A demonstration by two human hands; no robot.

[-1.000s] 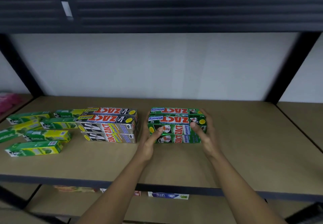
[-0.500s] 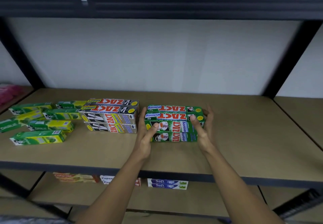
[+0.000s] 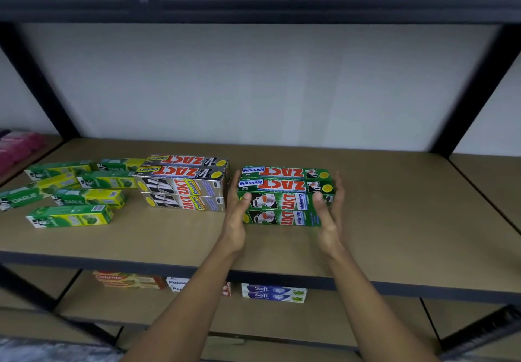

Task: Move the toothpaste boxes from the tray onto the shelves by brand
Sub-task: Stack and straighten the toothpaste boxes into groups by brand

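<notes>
A stack of green Zact Whitening boxes (image 3: 284,195), two layers high, rests on the middle shelf board (image 3: 394,220). My left hand (image 3: 235,220) stands at the stack's left end, fingers straight and its thumb on the front face. At the right end is my right hand (image 3: 328,220), fingers spread upward and its thumb tip on the front of the upper layer. Neither hand closes around a box. To the left stands a stack of grey Zact Smokers boxes (image 3: 183,184). Several green-yellow Darlie boxes (image 3: 70,192) lie loosely further left. No tray is in view.
On the lower shelf lie Colgate boxes (image 3: 127,280), Pepsodent boxes (image 3: 177,284) and Safi boxes (image 3: 273,292). Pink packs (image 3: 17,147) sit on the neighbouring shelf at far left. Black uprights (image 3: 36,79) frame the bay. Bare board stretches right of the green stack.
Both hands have loosened from the green stack's ends, fingers now straighter and more spread. The stack stays in place on the board. My view has tilted slightly downward.
</notes>
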